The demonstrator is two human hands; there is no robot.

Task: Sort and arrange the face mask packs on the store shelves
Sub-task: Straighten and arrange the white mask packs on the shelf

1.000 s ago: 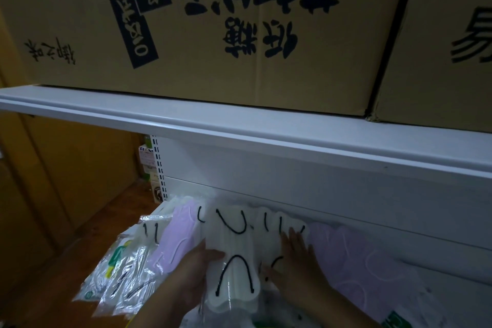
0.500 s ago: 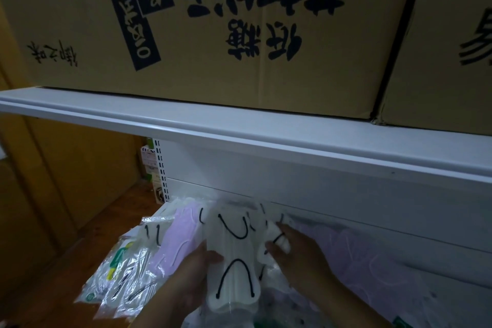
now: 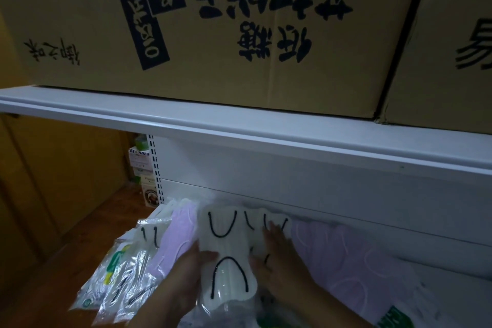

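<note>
Two hands on the row: left hand (image 3: 186, 277) grips the white pack (image 3: 226, 255) mid-shelf, thumb across its front; right hand (image 3: 279, 253) lies flat, fingers straight, on the next white pack (image 3: 274, 224). Risk: slick left packs (image 3: 125, 279) overhang the shelf edge; a nudge may drop them.

Left hand (image 3: 186, 278) grips white mask pack (image 3: 226, 255) by its left edge, thumb on its front. Right hand (image 3: 279, 258) lies flat on neighbouring white pack (image 3: 277, 221). Lilac packs (image 3: 343, 261) flank both. Cardboard boxes (image 3: 213, 34) sit on upper shelf (image 3: 239, 128).
</note>
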